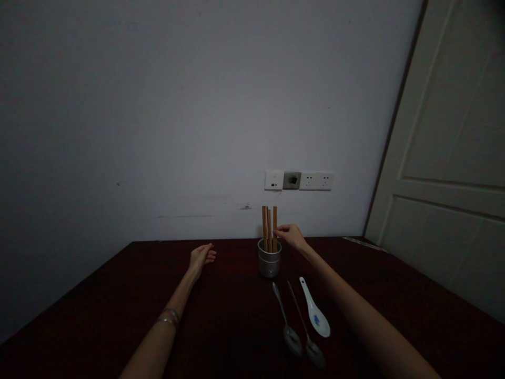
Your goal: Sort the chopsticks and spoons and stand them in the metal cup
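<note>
A grey metal holder [269, 265] stands upright on the dark red table, with several wooden chopsticks [264, 226] standing in it. My right hand [290, 236] reaches in from the right and pinches one chopstick [275, 216] between thumb and fingertips, its lower end still inside the holder. Off to the left of the holder, my left hand [201, 259] hovers at or just over the tabletop, fingers loosely bent and apart, holding nothing. In front of the holder lie two metal spoons [292, 339] [314, 352] and a white ceramic spoon [315, 316] with a blue pattern.
The table [229, 305] runs back to a pale wall [189, 116]. Switches and sockets [315, 181] are mounted low on that wall. On the right is a white panelled door [450, 168], and a flat strip [365, 243] lies near the back right edge.
</note>
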The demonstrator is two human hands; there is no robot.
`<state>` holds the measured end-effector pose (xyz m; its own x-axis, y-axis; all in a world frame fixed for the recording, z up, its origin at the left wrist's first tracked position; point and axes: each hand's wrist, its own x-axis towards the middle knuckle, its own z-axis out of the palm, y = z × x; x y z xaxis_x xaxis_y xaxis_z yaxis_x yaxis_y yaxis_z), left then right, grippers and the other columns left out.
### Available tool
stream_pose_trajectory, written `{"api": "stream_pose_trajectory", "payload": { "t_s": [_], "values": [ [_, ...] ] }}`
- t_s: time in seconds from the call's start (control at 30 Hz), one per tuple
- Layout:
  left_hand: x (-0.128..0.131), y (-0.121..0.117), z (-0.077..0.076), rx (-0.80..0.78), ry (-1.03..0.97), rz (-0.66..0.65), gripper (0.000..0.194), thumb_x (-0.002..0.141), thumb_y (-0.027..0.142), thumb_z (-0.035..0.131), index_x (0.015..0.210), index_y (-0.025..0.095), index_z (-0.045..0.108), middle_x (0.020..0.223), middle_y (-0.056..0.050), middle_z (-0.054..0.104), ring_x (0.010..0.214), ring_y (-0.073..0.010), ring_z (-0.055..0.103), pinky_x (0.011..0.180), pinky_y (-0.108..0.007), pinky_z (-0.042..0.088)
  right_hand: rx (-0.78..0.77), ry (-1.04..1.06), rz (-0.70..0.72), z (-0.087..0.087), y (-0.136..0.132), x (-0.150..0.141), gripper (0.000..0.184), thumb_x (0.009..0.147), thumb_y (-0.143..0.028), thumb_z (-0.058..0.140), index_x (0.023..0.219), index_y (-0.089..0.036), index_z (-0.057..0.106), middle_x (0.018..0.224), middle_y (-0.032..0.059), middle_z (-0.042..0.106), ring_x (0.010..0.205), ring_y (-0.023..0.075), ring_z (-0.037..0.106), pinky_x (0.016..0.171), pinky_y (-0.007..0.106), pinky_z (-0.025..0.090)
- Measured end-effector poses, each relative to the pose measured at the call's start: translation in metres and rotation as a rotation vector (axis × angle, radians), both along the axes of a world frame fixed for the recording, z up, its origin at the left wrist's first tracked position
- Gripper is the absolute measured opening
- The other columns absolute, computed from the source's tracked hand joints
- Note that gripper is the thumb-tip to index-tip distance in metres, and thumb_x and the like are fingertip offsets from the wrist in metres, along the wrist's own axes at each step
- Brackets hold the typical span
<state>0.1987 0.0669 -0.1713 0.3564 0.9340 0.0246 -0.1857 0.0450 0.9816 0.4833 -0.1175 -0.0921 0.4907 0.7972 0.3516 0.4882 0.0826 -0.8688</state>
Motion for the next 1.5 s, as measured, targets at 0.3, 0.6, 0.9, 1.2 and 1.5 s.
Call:
{"api": "stream_pose_trajectory", "payload": {
  "t_s": [0.3, 0.6, 0.9, 1.2, 1.5],
  "values": [
    [0.0, 0.001, -0.001, 0.008, -0.003, -0.01, 0.015, 0.075, 0.024, 0.059, 0.081, 0.01, 0.056, 0.057, -0.004, 0.064, 0.043, -0.0095, 0.056, 0.042, -0.018, 0.045, -0.004, 0.105, 0.032, -0.009, 0.005, 0.001, 0.026, 0.061, -0.036, 0.066, 0.066, -0.011, 0.062, 0.055, 0.0029, 0.06, 0.048, 0.0105, 0.051, 0.045, 0.021, 0.038],
    [0.0, -0.003, 0.002, 0.005, 0.008, 0.01, 0.014, 0.074, 0.023, 0.059, 0.078, 0.01, 0.057, 0.055, -0.003, 0.063, 0.041, -0.0089, 0.056, 0.041, -0.018, 0.045, 0.015, 0.114, -0.022, -0.015, 0.009, 0.001, 0.024, 0.06, -0.036, 0.065, 0.063, -0.013, 0.062, 0.052, 0.001, 0.059, 0.044, 0.0094, 0.05, 0.042, 0.02, 0.035],
    [0.0, -0.002, 0.002, 0.008, 0.008, 0.007, 0.015, 0.074, 0.024, 0.059, 0.079, 0.01, 0.057, 0.055, -0.003, 0.063, 0.042, -0.0092, 0.056, 0.041, -0.018, 0.046, 0.021, 0.1, -0.031, -0.017, 0.009, 0.0, 0.026, 0.06, -0.037, 0.065, 0.066, -0.012, 0.061, 0.055, 0.0017, 0.061, 0.047, 0.0101, 0.052, 0.044, 0.02, 0.037],
    [0.0, -0.004, 0.003, 0.014, 0.012, 0.001, 0.017, 0.072, 0.026, 0.06, 0.076, 0.01, 0.057, 0.055, -0.004, 0.063, 0.041, -0.0093, 0.055, 0.042, -0.019, 0.045, 0.023, 0.095, 0.021, -0.016, 0.007, 0.001, 0.025, 0.06, -0.034, 0.066, 0.069, -0.011, 0.063, 0.058, 0.0024, 0.062, 0.05, 0.0109, 0.054, 0.048, 0.021, 0.04],
    [0.001, -0.004, 0.002, 0.026, 0.026, 0.003, 0.02, 0.069, 0.029, 0.062, 0.075, 0.01, 0.058, 0.055, -0.004, 0.063, 0.042, -0.0099, 0.056, 0.042, -0.019, 0.044, -0.053, -0.042, 0.067, -0.015, 0.002, -0.001, 0.025, 0.063, -0.032, 0.063, 0.075, -0.01, 0.066, 0.071, 0.007, 0.067, 0.062, 0.0148, 0.059, 0.057, 0.023, 0.044]
  ]
}}
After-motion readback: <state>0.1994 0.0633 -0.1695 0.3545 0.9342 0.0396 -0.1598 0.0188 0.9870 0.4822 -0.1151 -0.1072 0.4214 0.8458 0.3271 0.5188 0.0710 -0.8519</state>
